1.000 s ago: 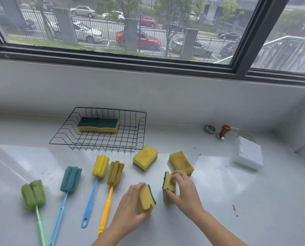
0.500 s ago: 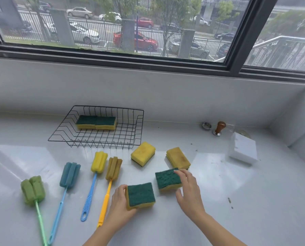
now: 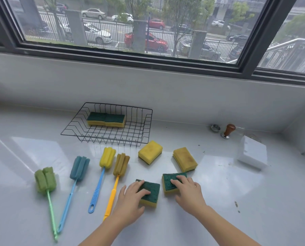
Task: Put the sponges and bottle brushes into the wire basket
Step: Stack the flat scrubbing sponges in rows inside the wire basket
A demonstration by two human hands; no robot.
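Observation:
A black wire basket (image 3: 121, 106) stands at the back of the white counter with two green-topped sponges (image 3: 105, 118) side by side inside. In front lie two sponges yellow side up (image 3: 150, 152) (image 3: 185, 159). Nearer me, two sponges lie green side up: my left hand (image 3: 130, 199) is laid over the left sponge (image 3: 152, 196), and my right hand (image 3: 189, 191) has its fingers on the right sponge (image 3: 168, 183). To the left lie several bottle brushes: green (image 3: 45, 180), teal (image 3: 79, 168), yellow-headed (image 3: 107, 158) and ochre-headed (image 3: 121, 165).
A white block (image 3: 252, 154) sits at the right, with a wooden-knobbed tool (image 3: 228, 131) and a small metal ring (image 3: 215, 128) behind it. A wall runs along the back under the window, and another closes the right corner.
Both hands held their sponges on edge a second ago, then tipped them flat, green side up. Now the fingers lie over the tops.

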